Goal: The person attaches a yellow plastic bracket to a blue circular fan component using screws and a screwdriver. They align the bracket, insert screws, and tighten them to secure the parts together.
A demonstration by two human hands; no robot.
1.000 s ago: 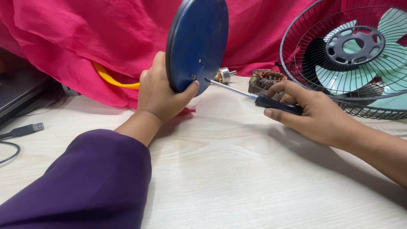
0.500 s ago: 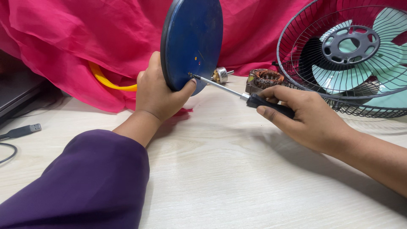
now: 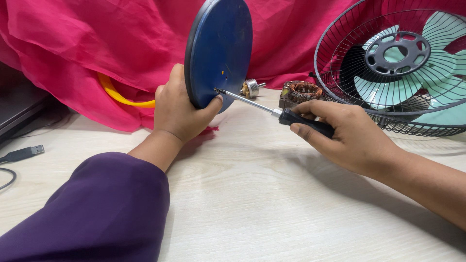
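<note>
A left hand (image 3: 182, 109) grips the lower edge of a blue disc (image 3: 221, 51), holding it upright on edge above a pale wooden table (image 3: 272, 204), fingers curled tight around the rim. To the disc's right, the right hand (image 3: 347, 136) is closed around a screwdriver (image 3: 276, 112), its tip touching the disc's face. Behind the disc hangs pink cloth (image 3: 97, 43); right of it sit a motor coil (image 3: 301, 92) and a fan cage (image 3: 398, 63).

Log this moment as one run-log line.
left hand: holds blue disc upright | right hand: grips screwdriver, tip on disc face | nearby: fan cage
</note>
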